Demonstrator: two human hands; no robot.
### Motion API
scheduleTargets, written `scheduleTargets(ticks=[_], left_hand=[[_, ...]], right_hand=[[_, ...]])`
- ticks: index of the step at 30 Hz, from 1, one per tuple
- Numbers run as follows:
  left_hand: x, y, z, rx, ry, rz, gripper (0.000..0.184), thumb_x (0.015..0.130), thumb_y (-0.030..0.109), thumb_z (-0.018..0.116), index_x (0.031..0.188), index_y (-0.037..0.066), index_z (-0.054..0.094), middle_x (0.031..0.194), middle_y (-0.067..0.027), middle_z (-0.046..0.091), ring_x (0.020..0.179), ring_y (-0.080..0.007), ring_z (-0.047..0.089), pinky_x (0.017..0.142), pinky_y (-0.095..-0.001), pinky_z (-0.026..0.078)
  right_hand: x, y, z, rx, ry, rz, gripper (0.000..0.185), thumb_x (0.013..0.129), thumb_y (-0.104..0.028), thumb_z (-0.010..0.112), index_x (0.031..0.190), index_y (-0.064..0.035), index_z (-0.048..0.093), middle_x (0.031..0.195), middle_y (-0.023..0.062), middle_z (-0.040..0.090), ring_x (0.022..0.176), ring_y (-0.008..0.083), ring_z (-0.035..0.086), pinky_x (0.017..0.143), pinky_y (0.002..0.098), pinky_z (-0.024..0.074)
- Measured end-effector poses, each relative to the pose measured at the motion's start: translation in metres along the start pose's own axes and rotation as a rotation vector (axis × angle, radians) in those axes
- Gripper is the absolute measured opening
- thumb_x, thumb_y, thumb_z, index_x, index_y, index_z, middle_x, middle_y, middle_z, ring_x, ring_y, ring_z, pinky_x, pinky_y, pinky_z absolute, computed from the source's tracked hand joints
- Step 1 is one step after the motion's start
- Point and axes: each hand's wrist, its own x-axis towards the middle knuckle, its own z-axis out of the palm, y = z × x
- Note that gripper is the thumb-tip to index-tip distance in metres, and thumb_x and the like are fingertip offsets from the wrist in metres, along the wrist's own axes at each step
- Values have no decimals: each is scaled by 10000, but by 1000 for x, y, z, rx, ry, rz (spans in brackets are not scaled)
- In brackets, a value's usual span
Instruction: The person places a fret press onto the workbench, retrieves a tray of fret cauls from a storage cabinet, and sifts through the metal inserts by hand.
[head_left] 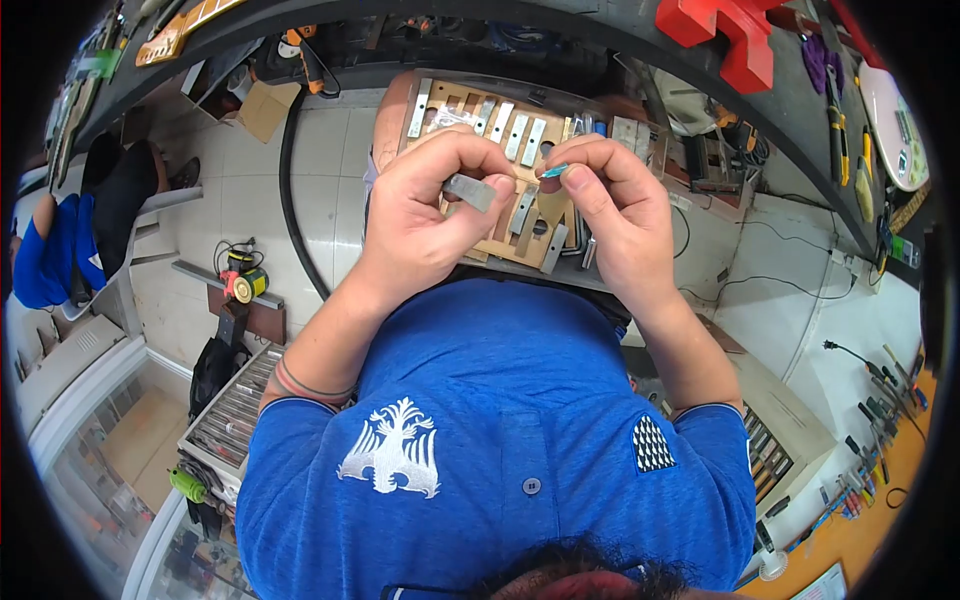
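My left hand point(425, 215) is closed around a small grey metal block point(470, 192), held between thumb and fingers. To the right, my right hand point(620, 205) pinches a small teal piece point(555, 171) between thumb and forefinger, its tip pointing toward the left hand. The two hands are a short distance apart. Beneath and beyond them lies a wooden tray point(455, 97) with slots, holding several metal blocks with dark holes. A metal block point(553, 249) rests near the tray's lower right corner. The hands hide part of the tray.
A dark shelf edge point(400, 20) curves across the top, with a red bracket point(725, 35) at its right. Another person in blue point(55, 250) is at far left. A black hose point(290, 190) runs along the floor. Hand tools point(880, 400) line the right side.
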Motion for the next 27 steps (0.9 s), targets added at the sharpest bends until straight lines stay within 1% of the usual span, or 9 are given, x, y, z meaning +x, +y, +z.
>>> scheduleTargets(ticks=[3, 6, 9, 12, 15, 18, 21, 27], left_hand=[[3, -1, 0, -82, 11, 14, 100, 1027, 44, 761, 1108, -13, 771, 1046, -55, 753, 947, -129, 684, 816, -305, 544], [4, 0, 4, -168, -9, -23, 150, 1027, 53, 777, 1164, -7, 788, 1064, -52, 753, 970, -129, 690, 830, -299, 553], [4, 11, 13, -238, -10, -109, 172, 1014, 57, 797, 1168, -17, 777, 983, -15, 712, 860, -77, 575, 782, -247, 449], [6, 10, 18, -259, -6, -93, 181, 999, 50, 819, 1172, 2, 797, 970, -17, 724, 851, -80, 576, 769, -251, 445], [11, -2, 20, -163, -19, 80, 172, 982, 31, 829, 1152, 15, 813, 942, -26, 730, 828, -94, 587, 754, -266, 453], [12, 1, 17, -103, -39, 74, 184, 954, 45, 854, 1137, 39, 838, 957, -45, 744, 912, -132, 677, 781, -287, 541], [13, 3, 17, -102, -40, 45, 163, 949, 38, 852, 1112, 34, 839, 942, -44, 735, 878, -131, 666, 776, -290, 533], [14, -1, 15, -98, -50, 68, 142, 963, 34, 836, 1104, 20, 826, 925, -45, 722, 853, -134, 660, 753, -291, 528]], right_hand=[[-3, -3, 0, 30, 19, -6, 205, 1148, -165, 670, 1230, 20, 705, 1148, 42, 739, 1093, 108, 685, 1001, 283, 553], [-6, -4, 1, 76, 37, 9, 208, 1149, -174, 669, 1225, 16, 708, 1135, 54, 756, 1085, 119, 695, 1002, 293, 559], [-5, -4, 2, 112, 49, 39, 216, 1151, -191, 665, 1213, 10, 713, 1115, 61, 767, 1078, 132, 701, 1004, 310, 561], [-5, -2, 6, 155, 52, 78, 247, 1158, -232, 651, 1196, 1, 722, 1091, 60, 768, 1049, 136, 697, 989, 319, 552], [-5, 2, 8, 170, 43, 139, 288, 1168, -276, 621, 1175, -10, 731, 1065, 52, 764, 1003, 130, 683, 954, 316, 535], [-5, 5, 13, 206, 23, 170, 315, 1176, -301, 590, 1156, -23, 736, 1036, 42, 756, 970, 120, 668, 920, 309, 519], [-6, 6, 18, 249, 19, 185, 318, 1180, -300, 575, 1143, -27, 735, 1020, 36, 750, 969, 118, 666, 913, 307, 516], [-7, 8, 18, 260, 13, 187, 317, 1180, -299, 578, 1141, -24, 733, 1027, 40, 748, 985, 120, 671, 919, 309, 520]])
